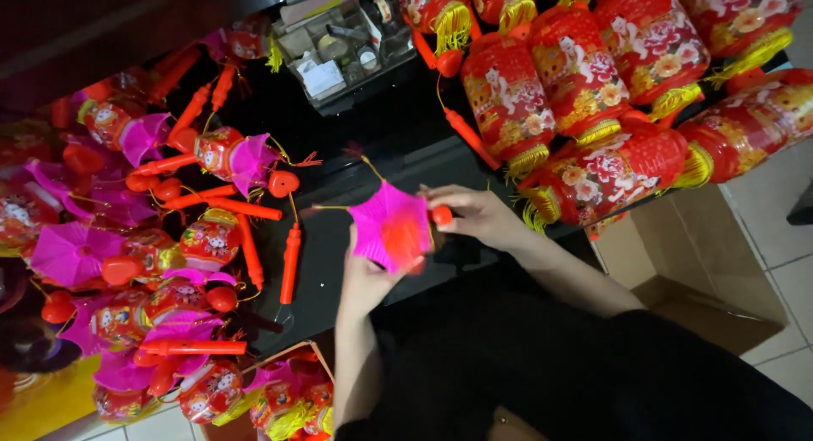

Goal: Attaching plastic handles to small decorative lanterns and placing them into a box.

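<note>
**Thin lantern, thin cord: both can suffer**

Head view: the left hand [366,276] holds the pink folded paper lantern [391,225] from below, the grip closed on its lower edge. The right hand [474,214] pinches a small red cap [441,215] at the lantern's right side. The lantern is in the air above the dark tabletop [339,263], near the person's body. A thin yellow cord [334,207] sticks out to the left.

The paper looks thin, so I judge that a hard squeeze can crease or tear it. The cord can catch on the red sticks [290,263] lying just left. The big red lanterns [584,94] are stacked far right, close to the right arm; an elbow move may push them off. The clear tray [339,47] far behind seems safe.
</note>
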